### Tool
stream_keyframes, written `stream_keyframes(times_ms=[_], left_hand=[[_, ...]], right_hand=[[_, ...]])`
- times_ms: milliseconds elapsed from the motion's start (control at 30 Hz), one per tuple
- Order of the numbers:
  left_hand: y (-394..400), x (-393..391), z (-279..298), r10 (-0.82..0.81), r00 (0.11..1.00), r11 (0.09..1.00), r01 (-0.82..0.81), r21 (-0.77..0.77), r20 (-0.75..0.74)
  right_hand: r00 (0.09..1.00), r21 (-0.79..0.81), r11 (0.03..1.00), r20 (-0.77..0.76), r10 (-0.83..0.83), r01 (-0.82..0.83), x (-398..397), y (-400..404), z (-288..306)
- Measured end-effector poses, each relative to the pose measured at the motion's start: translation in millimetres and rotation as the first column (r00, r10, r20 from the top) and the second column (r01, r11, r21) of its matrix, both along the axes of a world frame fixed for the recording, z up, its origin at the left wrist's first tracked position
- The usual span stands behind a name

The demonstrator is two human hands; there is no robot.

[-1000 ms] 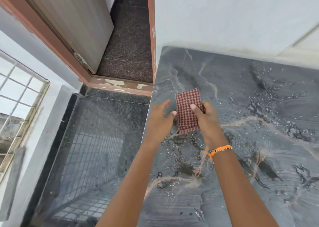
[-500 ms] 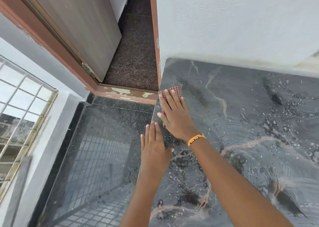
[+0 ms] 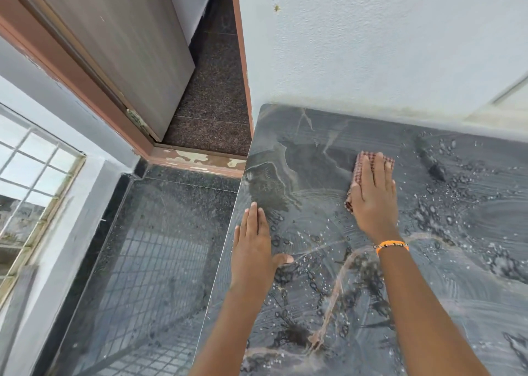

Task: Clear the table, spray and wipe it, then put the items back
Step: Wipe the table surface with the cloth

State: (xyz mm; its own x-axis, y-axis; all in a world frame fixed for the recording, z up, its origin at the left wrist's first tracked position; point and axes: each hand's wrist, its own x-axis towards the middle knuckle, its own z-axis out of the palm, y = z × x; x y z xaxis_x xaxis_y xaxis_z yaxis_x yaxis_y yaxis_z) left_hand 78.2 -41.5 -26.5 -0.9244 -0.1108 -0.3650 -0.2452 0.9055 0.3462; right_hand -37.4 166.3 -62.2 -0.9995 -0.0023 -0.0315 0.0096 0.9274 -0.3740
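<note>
A view from above, looking down at a dark grey marble-patterned table [image 3: 328, 135] that fills the lower right of the frame and meets a white wall [image 3: 371, 47] along its far edge. The slab is wet — beads and streaks of water [image 3: 445, 204] lie thickest toward the right of the frame, with more scattered in the lower middle. Nothing else stands on the part of the table that shows. The right hand [image 3: 373, 195], an orange bracelet [image 3: 392, 245] at its wrist, lies flat with fingers straight and close together, pressing a folded red-and-white checked cloth [image 3: 357, 172] against the surface, right of centre in the frame. Only the cloth's top and left edges peek out past the fingers; its long axis runs with the fingers, toward the wall. The left hand [image 3: 254, 250] rests palm-down on the table's left edge, lower in the frame, fingers straight and together, thumb out to the side, holding nothing — it looks to be bracing the body. At the left of the frame are a dark floor [image 3: 160, 247] well below, a wooden door [image 3: 128, 47] in a reddish frame at upper left, and a barred window [image 3: 31, 181]. The step appears to be wiping, with the table cleared. The heaviest wet patch lies to the right of the cloth, so a sweep that way would fall to the right hand, already on the cloth and nearer.
</note>
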Motion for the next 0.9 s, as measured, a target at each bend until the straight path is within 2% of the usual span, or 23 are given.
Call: stream_keyframes(times_ms=[100, 200, 333, 400, 600, 767, 833, 900], left_hand=[[-0.7, 0.8, -1.7, 0.015, 1.0, 1.0, -0.014, 0.018, -0.02], [-1.4, 1.8, -5.3, 0.032, 0.998, 0.998, -0.029, 0.048, -0.057], [-0.6, 9.5, -4.4, 0.141, 0.984, 0.985, -0.129, 0.111, -0.109], [-2.1, 12.7, -2.7, 0.186, 0.975, 0.981, -0.178, 0.076, -0.125], [-9.4, -20.5, -1.9, -0.007, 0.993, 0.997, -0.002, -0.079, -0.119], [0.0, -44.9, 1.5, -0.079, 0.996, 0.995, 0.076, -0.064, -0.032], [0.3, -46.1, -0.8, -0.081, 0.997, 0.994, 0.08, -0.077, -0.015], [-0.8, -44.7, -3.2, -0.089, 0.996, 0.991, 0.087, -0.102, -0.015]], right_hand=[[1.0, 0.016, 0.999, 0.014, 0.028, -0.029, 30.0, -21.0, 1.4], [0.968, 0.005, 0.968, 0.03, 0.251, -0.251, 39.7, -70.3, 5.1], [0.81, -0.017, 0.81, 0.004, 0.586, -0.586, 18.3, -150.2, 1.7], [0.767, -0.009, 0.767, -0.01, 0.642, -0.642, -5.2, -174.2, 2.3], [0.862, -0.033, 0.862, -0.012, 0.506, -0.506, -69.7, -134.9, 5.7], [0.99, -0.019, 0.99, -0.025, 0.136, -0.137, -81.2, -36.6, -0.4], [0.999, -0.014, 0.999, -0.009, -0.041, 0.041, -65.9, -9.7, -0.7], [0.993, -0.01, 0.993, 0.004, -0.118, 0.118, -44.0, -8.1, 0.7]])
